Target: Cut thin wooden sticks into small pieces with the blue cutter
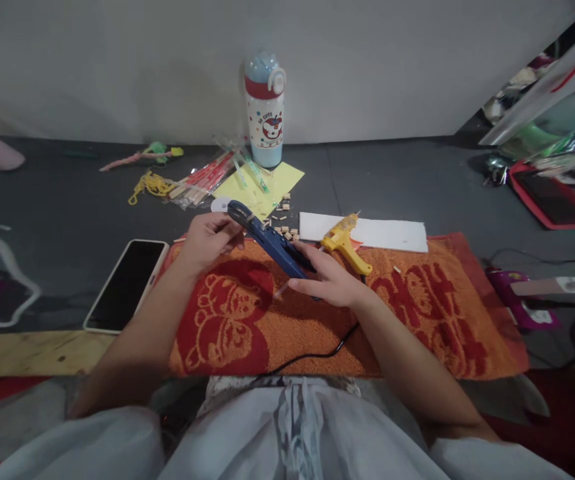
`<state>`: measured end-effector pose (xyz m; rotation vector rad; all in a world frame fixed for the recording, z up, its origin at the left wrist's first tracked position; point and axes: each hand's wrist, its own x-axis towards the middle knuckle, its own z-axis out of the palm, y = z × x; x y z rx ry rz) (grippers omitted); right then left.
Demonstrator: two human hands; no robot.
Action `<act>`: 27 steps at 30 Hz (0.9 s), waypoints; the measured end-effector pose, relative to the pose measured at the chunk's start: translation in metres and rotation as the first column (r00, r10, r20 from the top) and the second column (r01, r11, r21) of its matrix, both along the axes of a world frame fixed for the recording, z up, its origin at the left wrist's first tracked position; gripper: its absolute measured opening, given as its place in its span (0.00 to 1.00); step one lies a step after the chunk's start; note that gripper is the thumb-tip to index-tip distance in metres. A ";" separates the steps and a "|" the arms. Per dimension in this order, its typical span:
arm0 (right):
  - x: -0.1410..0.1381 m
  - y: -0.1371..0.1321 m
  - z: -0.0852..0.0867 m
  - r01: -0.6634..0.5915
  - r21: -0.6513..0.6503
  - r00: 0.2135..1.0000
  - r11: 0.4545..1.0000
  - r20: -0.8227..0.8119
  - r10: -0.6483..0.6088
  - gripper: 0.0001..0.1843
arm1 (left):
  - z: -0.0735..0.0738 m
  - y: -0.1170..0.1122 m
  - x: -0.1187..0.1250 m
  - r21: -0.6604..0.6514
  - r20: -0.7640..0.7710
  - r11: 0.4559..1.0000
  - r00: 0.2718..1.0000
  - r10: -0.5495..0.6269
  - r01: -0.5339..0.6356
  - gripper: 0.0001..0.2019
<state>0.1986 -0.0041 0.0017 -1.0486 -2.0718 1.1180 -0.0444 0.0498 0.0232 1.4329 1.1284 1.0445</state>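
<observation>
A long dark blue object point(276, 248) with a rounded far end and small dark openings is held tilted above the orange towel point(317, 333); its exact kind is unclear. At the rounded end, my left hand point(210, 239) is closed, thumb and fingers pinched against its edge. My right hand point(330, 275) grips the lower end, thumb on the near side and fingers over the top. Just right of that hand lies a yellow hot glue gun point(343, 241) on its side. Behind the blue object are several small wooden pieces point(286, 231), partly hidden.
A white strip of board point(392, 232) lies behind the glue gun. Farther back are a yellow paper sheet point(287, 177), red-wrapped sticks point(205, 177) and an upright water bottle point(266, 113). A phone point(126, 287) lies left; a black cord point(317, 355) crosses the towel.
</observation>
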 end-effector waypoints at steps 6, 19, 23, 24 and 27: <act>0.000 0.000 0.000 -0.006 0.005 1.000 1.000 0.017 0.006 0.41 | -0.002 0.001 -0.003 -0.084 0.114 0.994 0.992 -0.061 0.071 0.15; -0.003 0.000 0.004 0.015 -0.025 1.000 1.000 0.025 -0.014 0.35 | -0.001 0.002 0.002 0.004 -0.034 0.998 0.998 0.057 -0.057 0.19; -0.003 -0.001 0.007 0.016 -0.035 1.000 0.999 0.020 -0.016 0.34 | 0.000 0.001 0.002 -0.007 -0.078 0.998 0.995 0.069 -0.070 0.21; -0.003 -0.001 0.007 0.018 -0.038 1.000 0.999 0.015 -0.017 0.33 | 0.000 0.000 0.002 -0.009 -0.094 0.997 0.993 0.075 -0.077 0.20; -0.005 -0.002 0.007 0.033 -0.044 0.999 0.999 -0.006 -0.033 0.32 | 0.001 -0.001 0.003 0.012 -0.133 0.996 0.987 0.090 -0.089 0.17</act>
